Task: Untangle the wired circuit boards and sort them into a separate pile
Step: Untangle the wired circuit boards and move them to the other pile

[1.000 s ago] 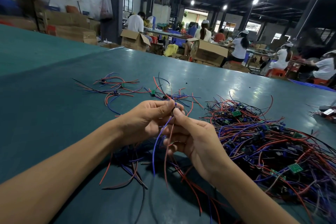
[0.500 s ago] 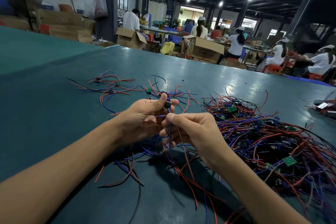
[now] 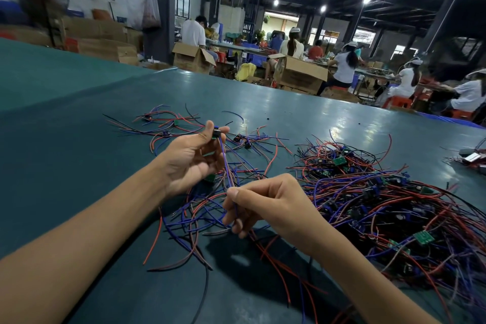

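So: big teal table (image 3: 65, 126), with people seated at benches (image 3: 344, 66) and open cardboard boxes (image 3: 299, 75) beyond its far edge.

Main tangled heap (image 3: 389, 208) is on the right of the table. It's a dense mass of red, blue and black leads with small green boards showing through. A looser tangle (image 3: 194, 221) lies near centre, directly under the hands. The separated pile (image 3: 163, 126) is far left, a few wired boards spread flat, well apart from the heap.

The hands are apart and both are off the table. Left hand (image 3: 189, 163) is up and further away. Its thumb and forefinger pinch one small dark wired board (image 3: 216, 133) at the tips, and the other fingers are loosely curled with the palm facing the wearer. Right hand (image 3: 268, 205) is lower and nearer. Its thumb and forefinger are clamped on that board's blue wire (image 3: 225, 163), with the remaining fingers curled under.

The wire runs nearly straight between the two pinches, and other leads hang from the board beside it. Its tail drops below the right hand into the loose tangle.
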A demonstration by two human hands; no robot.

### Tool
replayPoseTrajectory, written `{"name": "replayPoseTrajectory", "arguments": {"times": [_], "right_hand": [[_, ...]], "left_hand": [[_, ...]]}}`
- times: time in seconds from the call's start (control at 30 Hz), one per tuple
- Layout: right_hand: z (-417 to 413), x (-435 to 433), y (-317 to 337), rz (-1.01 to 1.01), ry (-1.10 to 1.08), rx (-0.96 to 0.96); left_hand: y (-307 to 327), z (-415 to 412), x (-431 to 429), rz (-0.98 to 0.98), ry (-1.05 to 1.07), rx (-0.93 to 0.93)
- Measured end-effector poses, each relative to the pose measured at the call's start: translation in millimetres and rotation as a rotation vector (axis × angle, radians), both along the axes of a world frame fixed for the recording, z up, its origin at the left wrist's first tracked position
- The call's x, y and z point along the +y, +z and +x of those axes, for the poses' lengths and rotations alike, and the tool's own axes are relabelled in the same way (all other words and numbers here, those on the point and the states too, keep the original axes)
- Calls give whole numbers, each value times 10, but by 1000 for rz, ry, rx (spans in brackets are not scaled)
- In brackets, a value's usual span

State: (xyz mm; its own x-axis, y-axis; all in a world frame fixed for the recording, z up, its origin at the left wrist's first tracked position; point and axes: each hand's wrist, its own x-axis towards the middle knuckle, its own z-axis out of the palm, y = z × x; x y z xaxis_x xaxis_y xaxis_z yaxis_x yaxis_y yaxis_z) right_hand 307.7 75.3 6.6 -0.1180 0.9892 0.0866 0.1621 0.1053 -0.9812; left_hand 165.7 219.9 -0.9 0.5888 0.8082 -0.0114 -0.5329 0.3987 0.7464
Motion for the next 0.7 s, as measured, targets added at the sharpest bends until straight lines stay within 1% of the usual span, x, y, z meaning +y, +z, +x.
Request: {"name": "replayPoseTrajectory", "arguments": {"times": [0.17, 0.27, 0.4, 0.57, 0.63, 0.7], "right_hand": [[-15, -17, -9, -36, 44, -13], [-24, -14, -9, -60, 18, -1], [-23, 26, -22, -121, -62, 79], [-29, 55, -40, -164, -65, 113], [-42, 60, -46, -178, -57, 110], [-46, 62, -49, -185, -43, 117]], "left_hand": [[-17, -32, 44, 19, 6, -13], [-22, -30, 40, 50, -41, -15], [-13, -73, 14, 100, -166, -85], [11, -76, -74, 187, -403, -164], [19, -64, -113, 220, -464, -145], [17, -61, -131, 254, -474, -112]]}}
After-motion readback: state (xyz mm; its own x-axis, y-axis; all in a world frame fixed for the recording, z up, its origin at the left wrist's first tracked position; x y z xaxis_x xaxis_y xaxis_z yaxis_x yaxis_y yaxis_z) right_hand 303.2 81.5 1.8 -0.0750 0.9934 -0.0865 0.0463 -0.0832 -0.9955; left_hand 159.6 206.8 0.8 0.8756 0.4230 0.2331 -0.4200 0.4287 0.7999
